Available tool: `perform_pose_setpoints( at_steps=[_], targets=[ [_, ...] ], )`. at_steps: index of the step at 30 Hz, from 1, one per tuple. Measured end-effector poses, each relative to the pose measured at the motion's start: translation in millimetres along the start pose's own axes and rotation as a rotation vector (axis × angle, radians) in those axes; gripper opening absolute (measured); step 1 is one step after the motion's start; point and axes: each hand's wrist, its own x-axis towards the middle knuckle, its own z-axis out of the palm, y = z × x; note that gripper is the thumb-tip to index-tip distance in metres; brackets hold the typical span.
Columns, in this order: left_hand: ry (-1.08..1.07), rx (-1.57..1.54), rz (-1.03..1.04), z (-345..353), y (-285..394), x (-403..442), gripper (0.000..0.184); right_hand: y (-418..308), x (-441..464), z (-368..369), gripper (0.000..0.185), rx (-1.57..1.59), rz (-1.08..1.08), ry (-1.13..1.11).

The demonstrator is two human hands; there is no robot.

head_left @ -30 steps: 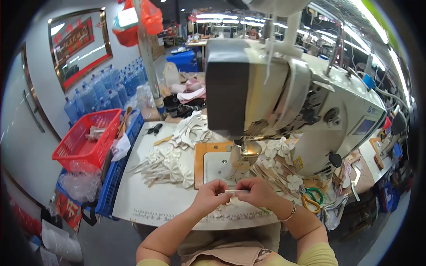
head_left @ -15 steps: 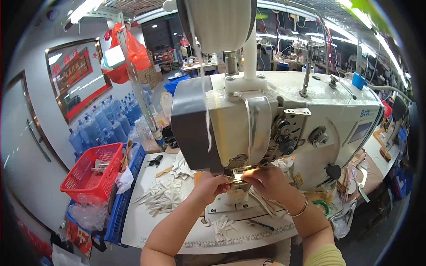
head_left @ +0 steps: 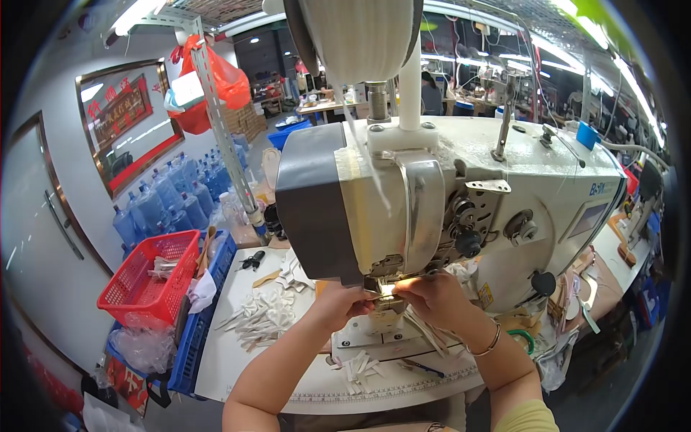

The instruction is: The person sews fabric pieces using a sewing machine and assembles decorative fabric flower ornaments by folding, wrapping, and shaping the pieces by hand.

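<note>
Both my hands are raised to the lit needle area of a large sewing machine (head_left: 317,201). My left hand (head_left: 344,304) pinches one end of a small light strip (head_left: 381,294) at the left of the needle. The fingers of my right hand (head_left: 426,291) close on the strip's other side, close under the machine head. How the strip lies under the needle is hard to make out. Below my hands, short white strips (head_left: 358,371) and a thin dark tool (head_left: 423,368) lie on the white table (head_left: 302,385). White fabric pieces (head_left: 263,317) are heaped to the left.
A red basket (head_left: 137,299) and a blue crate (head_left: 196,338) stand at the left. Black snips (head_left: 252,261) lie on the table's back left. Green-handled scissors (head_left: 524,338) and fabric pieces are at the right. A large thread spool (head_left: 353,39) hangs in front, above the machine.
From beside the table front, both hands have risen to the needle area with the strip. The view has tilted up. Over the last half second the hands have barely moved.
</note>
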Motion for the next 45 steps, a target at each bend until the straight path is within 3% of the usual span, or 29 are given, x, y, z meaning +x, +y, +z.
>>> perform_pose_setpoints(
  at_steps=[8,11,14,19,23,25,28,29,31,32,33,35,37,40,42,43,45],
  targets=[
    [-0.077,0.03,-0.003,-7,3,10,0.016,1,3,-1,0.011,-0.054,0.1,-0.093],
    [-0.093,0.057,0.005,-7,3,8,0.014,1,3,0,0.009,0.024,-0.023,0.008],
    [-0.069,0.072,0.007,-8,4,10,0.013,2,1,0,0.009,-0.025,0.084,-0.076],
    [-0.046,0.076,0.061,3,5,-4,0.011,2,-2,0,0.015,0.121,0.063,0.012],
    [-0.016,0.053,0.095,-3,-7,1,0.014,-13,-5,1,0.015,0.088,0.169,0.054],
    [0.029,0.102,0.197,9,-12,-21,0.019,-29,-13,2,0.014,0.129,0.128,0.134],
    [0.203,-0.028,0.551,26,-64,-54,0.019,-75,-54,14,0.014,0.421,0.481,0.112],
    [0.298,-0.087,0.705,37,-81,-66,0.018,-85,-69,29,0.016,0.448,0.503,0.159],
    [0.241,-0.06,0.71,26,-115,-67,0.019,-97,-96,63,0.019,0.629,0.589,0.215],
    [0.261,-0.067,0.593,16,-129,-67,0.019,-99,-104,71,0.021,0.786,0.649,0.223],
    [0.283,-0.07,0.48,5,-137,-67,0.019,-98,-104,64,0.015,0.821,0.672,0.093],
    [0.274,-0.278,0.461,-7,-135,-74,0.017,-62,-108,49,0.014,0.555,0.576,-0.078],
    [0.248,-0.385,0.449,-22,-126,-82,0.015,2,-104,40,0.018,0.029,0.733,0.048],
    [0.235,-0.425,0.398,-15,-122,-86,0.016,53,-96,39,0.026,-0.241,0.714,0.095],
    [0.169,-0.379,0.396,-14,-131,-84,0.017,65,-88,47,0.029,-0.607,0.634,0.012],
    [0.166,-0.35,0.375,-11,-131,-85,0.016,70,-86,49,0.03,-0.549,0.772,-0.067],
    [0.205,-0.349,0.349,-10,-126,-88,0.015,76,-87,42,0.026,-0.42,0.799,-0.035]
  ],
)
